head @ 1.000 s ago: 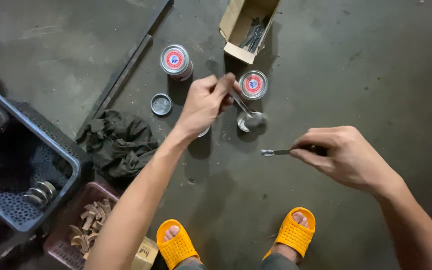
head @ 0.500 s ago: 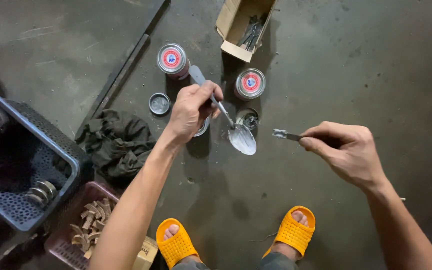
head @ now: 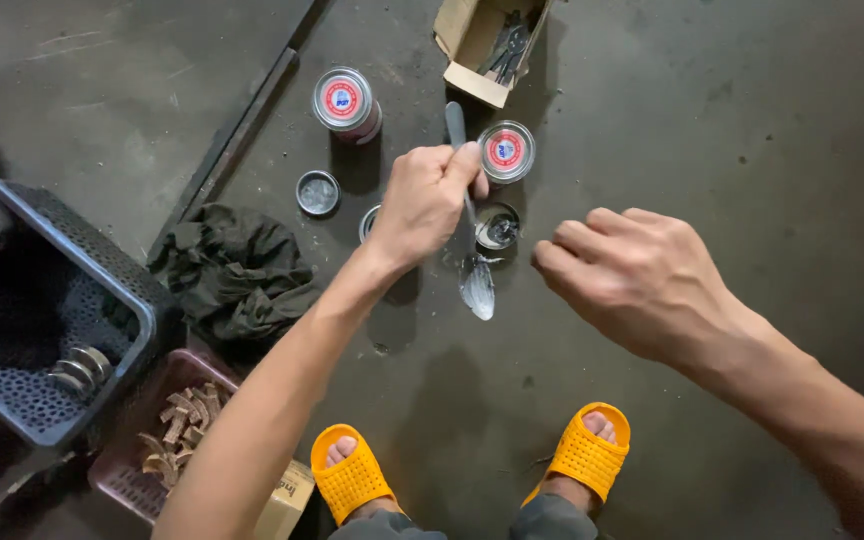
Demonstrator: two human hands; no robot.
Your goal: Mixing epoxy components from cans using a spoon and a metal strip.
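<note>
Two large holders sit at nine o'clock: a blue perforated plastic crate [head: 102, 300] with metal rings, a maroon basket [head: 127, 478] of brown pieces. At twelve, a cardboard box [head: 472, 45] holds metal tools. Centre, the left hand [head: 427, 200] grips a silvery spoon [head: 474, 275], bowl down beside a small open tin [head: 497, 226]. At three, the right hand [head: 632, 275] is curled; contents hidden.

A: What colours do the tins show?
B: Both sealed tins [head: 342, 100] [head: 505, 150] are silver, each lid bearing a red disc with a small blue mark.

A: And the spoon?
B: The spoon [head: 475, 282] is plain silver-grey.

A: The footwear?
B: The slippers [head: 350, 478] are bright orange-yellow with perforated straps.

A: Containers on the floor?
B: The crate [head: 102, 290] is blue-grey with a dotted perforation pattern; the cardboard box [head: 472, 45] is tan. The rag [head: 237, 270] is dark olive-black. The floor [head: 752, 120] is dark grey.
</note>
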